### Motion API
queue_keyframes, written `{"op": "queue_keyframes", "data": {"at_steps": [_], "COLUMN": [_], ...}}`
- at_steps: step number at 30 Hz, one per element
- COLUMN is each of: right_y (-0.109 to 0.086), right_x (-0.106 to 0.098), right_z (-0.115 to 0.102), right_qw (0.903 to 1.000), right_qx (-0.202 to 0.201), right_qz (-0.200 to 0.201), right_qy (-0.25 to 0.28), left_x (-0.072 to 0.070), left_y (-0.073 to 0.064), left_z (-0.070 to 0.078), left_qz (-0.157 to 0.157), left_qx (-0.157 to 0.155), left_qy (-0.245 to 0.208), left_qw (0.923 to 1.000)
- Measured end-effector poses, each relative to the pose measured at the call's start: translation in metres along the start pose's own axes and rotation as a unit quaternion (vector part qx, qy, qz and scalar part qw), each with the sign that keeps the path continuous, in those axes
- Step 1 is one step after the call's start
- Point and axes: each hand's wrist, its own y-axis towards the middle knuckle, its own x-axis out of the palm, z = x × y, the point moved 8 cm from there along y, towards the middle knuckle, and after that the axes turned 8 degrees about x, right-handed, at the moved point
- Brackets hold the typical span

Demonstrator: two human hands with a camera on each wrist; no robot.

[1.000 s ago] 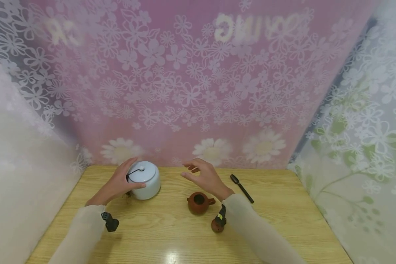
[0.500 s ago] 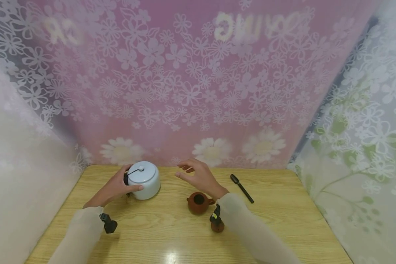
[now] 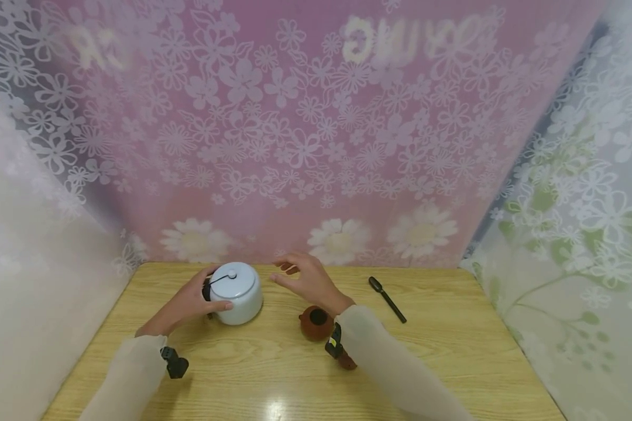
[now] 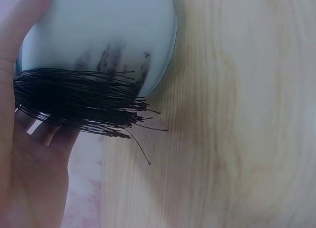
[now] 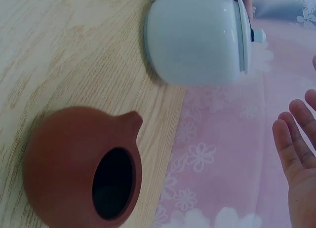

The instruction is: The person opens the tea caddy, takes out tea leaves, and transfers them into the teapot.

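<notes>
My left hand (image 3: 186,303) grips a pale blue, lidded ceramic tea canister (image 3: 240,308) from its left side, thumb along the front and fingers behind. A black cord runs over the lid (image 3: 235,285) to its knob, and a black tassel (image 4: 74,99) hangs by the palm in the left wrist view. To the right of the canister, my right hand (image 3: 312,285) hovers with relaxed fingers and holds nothing. Below that hand stands a brown clay teapot (image 3: 312,325), its mouth uncovered and its handle hidden by the right wrist. The small brown teapot lid (image 3: 347,361) is partly covered by the wrist camera.
A black tea scoop (image 3: 388,300) lies on the wooden table (image 3: 253,374), right of the right forearm. A pink flowered curtain (image 3: 295,146) rises behind the table's back edge, with pale cloths at both sides.
The canister has shifted slightly to the right and nearer, with my left hand on it. My right hand has moved left toward it, its forearm now covering the teapot's handle.
</notes>
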Motion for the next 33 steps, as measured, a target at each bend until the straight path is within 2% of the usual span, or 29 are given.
{"op": "queue_keyframes", "data": {"at_steps": [7, 12, 17, 23, 27, 30, 33], "right_y": [0.008, 0.012, 0.016, 0.019, 0.02, 0.021, 0.021], "right_x": [0.017, 0.033, 0.049, 0.062, 0.068, 0.073, 0.077], "right_z": [-0.005, -0.007, -0.013, -0.019, -0.02, -0.019, -0.017], "right_qw": [0.9998, 0.9992, 0.999, 0.9986, 0.9987, 0.9989, 0.999], "right_qx": [0.001, 0.012, -0.007, -0.03, -0.036, -0.031, -0.015], "right_qz": [-0.014, -0.034, -0.043, -0.043, -0.036, -0.032, -0.035], "right_qy": [0.011, 0.019, 0.013, 0.002, -0.001, -0.012, -0.023], "left_x": [0.009, 0.014, 0.017, 0.019, 0.019, 0.019, 0.019], "left_y": [-0.006, -0.012, -0.016, -0.019, -0.019, -0.021, -0.022], "left_z": [0.002, 0.009, 0.011, 0.017, 0.02, 0.021, 0.02], "left_qz": [-0.014, -0.021, -0.02, -0.015, -0.012, -0.013, -0.014], "left_qx": [0.01, 0.029, 0.043, 0.071, 0.087, 0.088, 0.073], "left_qy": [-0.013, -0.012, -0.002, -0.027, -0.023, -0.017, -0.015], "left_qw": [0.9998, 0.9993, 0.9989, 0.997, 0.9958, 0.9959, 0.9971]}}
